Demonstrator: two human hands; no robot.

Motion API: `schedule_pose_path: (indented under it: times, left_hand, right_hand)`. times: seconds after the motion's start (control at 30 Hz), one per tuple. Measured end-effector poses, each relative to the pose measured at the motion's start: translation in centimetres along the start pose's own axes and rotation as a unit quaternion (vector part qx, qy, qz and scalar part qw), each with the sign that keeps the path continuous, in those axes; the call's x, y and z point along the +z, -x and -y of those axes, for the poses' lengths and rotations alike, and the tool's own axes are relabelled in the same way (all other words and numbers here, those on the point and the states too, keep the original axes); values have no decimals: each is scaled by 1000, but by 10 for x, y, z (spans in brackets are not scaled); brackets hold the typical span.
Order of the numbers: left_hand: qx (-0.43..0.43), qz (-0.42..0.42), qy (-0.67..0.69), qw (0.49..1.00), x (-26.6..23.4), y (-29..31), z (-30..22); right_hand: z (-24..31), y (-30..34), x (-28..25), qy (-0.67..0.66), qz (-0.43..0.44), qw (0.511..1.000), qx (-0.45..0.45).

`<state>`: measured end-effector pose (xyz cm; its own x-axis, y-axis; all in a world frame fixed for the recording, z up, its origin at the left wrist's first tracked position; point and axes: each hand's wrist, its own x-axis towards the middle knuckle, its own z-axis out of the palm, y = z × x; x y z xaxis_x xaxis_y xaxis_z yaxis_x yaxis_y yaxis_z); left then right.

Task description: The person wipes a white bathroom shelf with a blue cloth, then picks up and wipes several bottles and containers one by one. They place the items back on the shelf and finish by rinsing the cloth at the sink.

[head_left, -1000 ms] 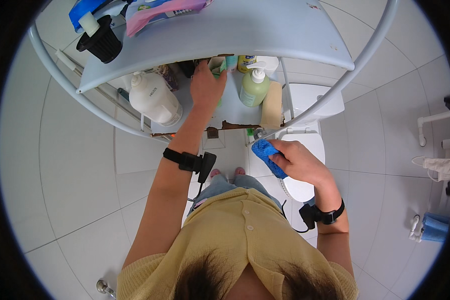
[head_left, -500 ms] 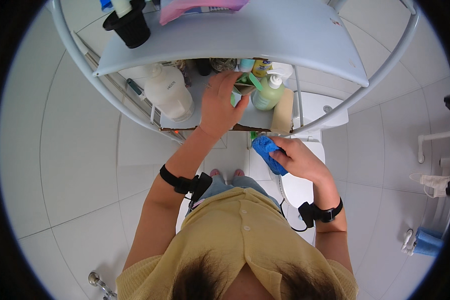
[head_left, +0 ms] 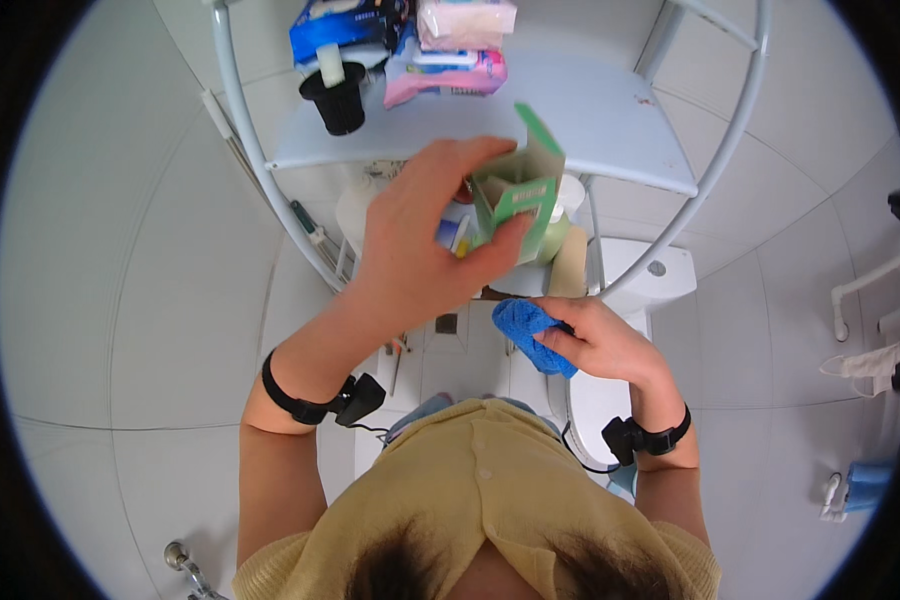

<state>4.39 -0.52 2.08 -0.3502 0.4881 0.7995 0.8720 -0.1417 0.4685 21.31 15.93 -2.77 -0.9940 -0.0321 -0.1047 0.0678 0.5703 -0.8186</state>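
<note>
My left hand (head_left: 425,240) holds a small green and white carton (head_left: 523,192), lifted in front of the pale blue shelf rack (head_left: 610,125). My right hand (head_left: 600,340) grips a folded blue cloth (head_left: 526,330) lower down, just above the white toilet (head_left: 635,285). Behind the carton, on the lower shelf, stand a green pump bottle (head_left: 558,225) and a white bottle (head_left: 355,208), both partly hidden by my hand. Both wrists wear black bands.
On the top shelf sit a black cup (head_left: 336,100), a blue packet (head_left: 345,30) and pink packets (head_left: 448,65). White tiled walls and floor surround the rack. A white rail (head_left: 860,290) and a blue item (head_left: 868,485) are at the right.
My left hand has drawn the green carton out from the lower shelf and raised it toward me. The view has tilted up, showing the top shelf. My right hand stays with the cloth.
</note>
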Motion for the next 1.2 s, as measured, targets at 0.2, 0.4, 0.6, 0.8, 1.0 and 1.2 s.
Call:
schedule_pose_path:
  times: [0.2, 0.4, 0.6, 0.8, 1.0, 1.2]
  left_hand:
    - [32, -20, 28, 999, 1, -78, -5]
    - [35, -67, -34, 997, 15, -114, 6]
    - [0, -99, -62, 993, -16, -99, -6]
    - [-105, -77, -15, 991, -46, -56, -2]
    - [-108, -83, 12, 991, -58, -49, 8]
    - [-76, -75, 46, 993, -55, -65, 22]
  right_hand:
    - [26, 19, -11, 20, -49, 995, -85]
    - [51, 37, -41, -40, -301, 944, -132]
    - [62, -28, -115, 343, -450, 822, -66]
    - [49, -67, -126, 367, -148, 918, -27]
    - [41, -124, -172, 461, -100, 878, 80]
    - [38, -181, -186, 425, -104, 893, 102]
